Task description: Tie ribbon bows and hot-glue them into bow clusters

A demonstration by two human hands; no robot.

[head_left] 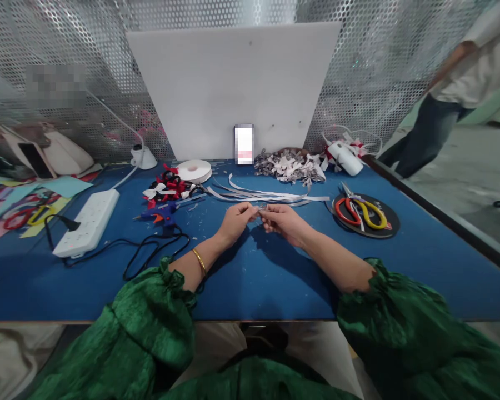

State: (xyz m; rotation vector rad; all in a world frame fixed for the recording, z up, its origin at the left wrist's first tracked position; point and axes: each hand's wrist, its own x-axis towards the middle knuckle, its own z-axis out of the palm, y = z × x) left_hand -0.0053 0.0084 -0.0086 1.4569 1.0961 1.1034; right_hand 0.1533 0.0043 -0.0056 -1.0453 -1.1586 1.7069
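My left hand point(235, 222) and my right hand point(286, 224) meet above the middle of the blue table. Both are closed in a pinch on one small silver-grey piece of ribbon point(260, 209), mostly covered by the fingers. Just beyond them lie several loose strips of pale ribbon point(270, 196). A pile of grey and white ribbon bows point(294, 166) sits behind these strips. Scissors with red and yellow handles point(364, 214) rest on a round black disc point(389, 225), right of my right hand. To the left of my left hand is a blue glue gun point(160, 213).
Red, black and white bows point(170, 186) lie beside a white ribbon spool point(194, 171). A power strip point(87, 222) with trailing cable occupies the left. A phone point(244, 145) leans on the white board point(233, 83). Another person point(454, 89) stands beyond the table's right edge.
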